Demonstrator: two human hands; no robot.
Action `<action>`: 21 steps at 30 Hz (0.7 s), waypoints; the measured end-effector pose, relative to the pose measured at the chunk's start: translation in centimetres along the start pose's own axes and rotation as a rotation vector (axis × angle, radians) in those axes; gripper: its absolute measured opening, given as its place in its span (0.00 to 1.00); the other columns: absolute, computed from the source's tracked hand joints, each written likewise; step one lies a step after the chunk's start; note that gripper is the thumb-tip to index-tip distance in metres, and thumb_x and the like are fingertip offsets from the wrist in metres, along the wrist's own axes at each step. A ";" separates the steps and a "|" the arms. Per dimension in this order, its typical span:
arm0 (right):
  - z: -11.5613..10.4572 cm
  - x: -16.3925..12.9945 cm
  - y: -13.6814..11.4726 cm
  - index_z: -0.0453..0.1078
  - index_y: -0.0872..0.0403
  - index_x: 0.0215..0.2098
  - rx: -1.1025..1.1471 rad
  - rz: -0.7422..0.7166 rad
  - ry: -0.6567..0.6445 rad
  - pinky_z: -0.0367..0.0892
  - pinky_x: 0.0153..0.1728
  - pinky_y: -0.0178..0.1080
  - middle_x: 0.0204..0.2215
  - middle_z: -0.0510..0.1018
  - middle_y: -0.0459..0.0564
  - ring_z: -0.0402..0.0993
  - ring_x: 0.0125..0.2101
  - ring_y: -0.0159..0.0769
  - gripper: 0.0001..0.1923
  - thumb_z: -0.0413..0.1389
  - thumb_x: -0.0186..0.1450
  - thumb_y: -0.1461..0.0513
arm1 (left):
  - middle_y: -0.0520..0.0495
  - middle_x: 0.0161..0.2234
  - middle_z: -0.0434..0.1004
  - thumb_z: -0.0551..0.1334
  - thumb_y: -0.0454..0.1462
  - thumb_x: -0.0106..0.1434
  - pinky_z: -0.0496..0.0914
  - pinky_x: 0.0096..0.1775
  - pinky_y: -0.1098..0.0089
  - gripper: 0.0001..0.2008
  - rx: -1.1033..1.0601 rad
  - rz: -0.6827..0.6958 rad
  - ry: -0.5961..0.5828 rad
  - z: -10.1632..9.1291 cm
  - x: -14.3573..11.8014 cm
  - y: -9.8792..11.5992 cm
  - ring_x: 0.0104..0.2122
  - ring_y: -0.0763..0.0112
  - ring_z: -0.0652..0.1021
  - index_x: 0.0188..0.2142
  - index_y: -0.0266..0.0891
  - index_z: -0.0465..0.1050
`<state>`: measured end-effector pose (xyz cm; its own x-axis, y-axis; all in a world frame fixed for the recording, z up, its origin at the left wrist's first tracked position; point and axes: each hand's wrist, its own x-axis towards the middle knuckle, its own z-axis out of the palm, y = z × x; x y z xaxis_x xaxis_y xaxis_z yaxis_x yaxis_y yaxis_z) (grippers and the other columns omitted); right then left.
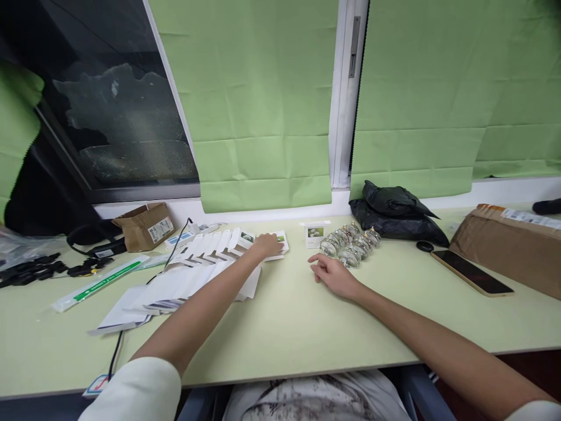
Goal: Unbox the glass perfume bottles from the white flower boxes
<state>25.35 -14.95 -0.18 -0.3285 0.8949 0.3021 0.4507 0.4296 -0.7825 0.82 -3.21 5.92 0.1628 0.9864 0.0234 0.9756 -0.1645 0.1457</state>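
Observation:
My left hand (266,245) reaches across the overlapping white cartons, its fingers closed at a white carton (283,238) with a green picture; the fingertips are partly hidden. Many flattened white cartons (193,280) lie fanned out in rows under and left of that forearm. My right hand (332,275) hovers at or rests on the table, index finger extended and the others loosely bent, with nothing visible in it. Just beyond it, several clear round ornaments (349,256) with gold-coloured tops sit in a cluster. A small upright white box (314,236) with a green picture stands beside them.
Black plastic parcels (392,216) lie at the back right, near a phone (472,272) and a long brown carton (511,248). A small open cardboard box (146,227), black cables (33,270) and a green-striped plastic packet (103,282) are at left. The table's front edge (284,379) is close.

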 end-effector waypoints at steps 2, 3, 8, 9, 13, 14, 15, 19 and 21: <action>0.0 0.1 0.1 0.72 0.52 0.52 -0.007 -0.003 0.002 0.60 0.30 0.36 0.26 0.80 0.45 0.69 0.25 0.34 0.16 0.51 0.73 0.55 | 0.30 0.48 0.81 0.66 0.55 0.60 0.72 0.48 0.54 0.24 0.018 0.015 -0.010 0.3 -1.3 1.3 0.48 0.41 0.81 0.46 0.40 0.79; 0.0 0.1 0.1 0.72 0.52 0.52 -0.011 -0.001 0.004 0.60 0.30 0.36 0.26 0.80 0.45 0.69 0.25 0.34 0.16 0.51 0.73 0.55 | 0.31 0.49 0.81 0.65 0.55 0.61 0.72 0.47 0.56 0.24 0.021 0.029 -0.010 0.5 -2.2 1.8 0.48 0.43 0.81 0.47 0.41 0.78; 0.0 0.1 0.0 0.72 0.52 0.52 -0.018 0.017 0.010 0.60 0.30 0.36 0.26 0.80 0.45 0.69 0.25 0.34 0.16 0.51 0.73 0.55 | 0.33 0.49 0.80 0.61 0.51 0.67 0.72 0.45 0.61 0.20 0.006 0.108 0.002 1.1 -7.7 3.2 0.46 0.48 0.82 0.50 0.40 0.77; -0.1 0.1 -0.1 0.73 0.53 0.51 -0.018 0.019 0.010 0.59 0.29 0.36 0.26 0.80 0.45 0.69 0.25 0.34 0.16 0.51 0.73 0.55 | 0.33 0.50 0.79 0.60 0.51 0.68 0.72 0.45 0.61 0.21 -0.002 0.120 0.008 1.3 -8.8 3.2 0.46 0.48 0.82 0.51 0.40 0.77; -0.1 0.0 -0.2 0.73 0.52 0.50 -0.022 0.031 -0.010 0.59 0.29 0.36 0.27 0.81 0.45 0.69 0.25 0.34 0.15 0.51 0.72 0.54 | 0.35 0.54 0.76 0.54 0.53 0.72 0.71 0.48 0.58 0.25 -0.156 0.242 0.110 2.4 -12.2 2.1 0.49 0.48 0.80 0.60 0.42 0.72; -0.1 0.0 -0.2 0.72 0.52 0.50 -0.023 0.039 -0.016 0.59 0.29 0.36 0.27 0.81 0.45 0.69 0.25 0.34 0.15 0.51 0.72 0.54 | 0.36 0.55 0.75 0.53 0.52 0.73 0.70 0.50 0.58 0.26 -0.199 0.273 0.145 2.8 -12.7 1.7 0.53 0.47 0.77 0.62 0.43 0.70; -0.2 0.0 -0.1 0.72 0.53 0.52 -0.026 0.050 -0.018 0.59 0.30 0.36 0.27 0.81 0.45 0.69 0.26 0.34 0.16 0.51 0.72 0.54 | 0.38 0.56 0.74 0.52 0.52 0.74 0.69 0.52 0.58 0.26 -0.244 0.295 0.170 3.2 -13.2 1.4 0.56 0.48 0.75 0.63 0.43 0.68; -0.1 0.1 -0.1 0.71 0.54 0.55 -0.077 0.089 -0.011 0.60 0.31 0.37 0.27 0.81 0.45 0.71 0.27 0.36 0.19 0.51 0.72 0.53 | 0.38 0.58 0.72 0.51 0.52 0.74 0.66 0.56 0.59 0.30 -0.433 0.246 0.216 4.7 -13.8 0.7 0.58 0.52 0.72 0.70 0.44 0.58; -0.1 0.1 -0.2 0.73 0.54 0.55 -0.117 0.086 -0.019 0.60 0.32 0.38 0.26 0.80 0.45 0.71 0.28 0.37 0.20 0.52 0.72 0.53 | 0.36 0.56 0.72 0.52 0.54 0.73 0.66 0.55 0.58 0.36 -0.485 0.178 0.211 5.2 -13.7 0.9 0.56 0.52 0.73 0.73 0.40 0.50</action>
<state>25.33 -14.90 0.08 -0.2992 0.9271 0.2257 0.5713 0.3635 -0.7358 0.18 -16.86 0.62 0.2369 0.9306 0.2792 0.7477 -0.3581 0.5592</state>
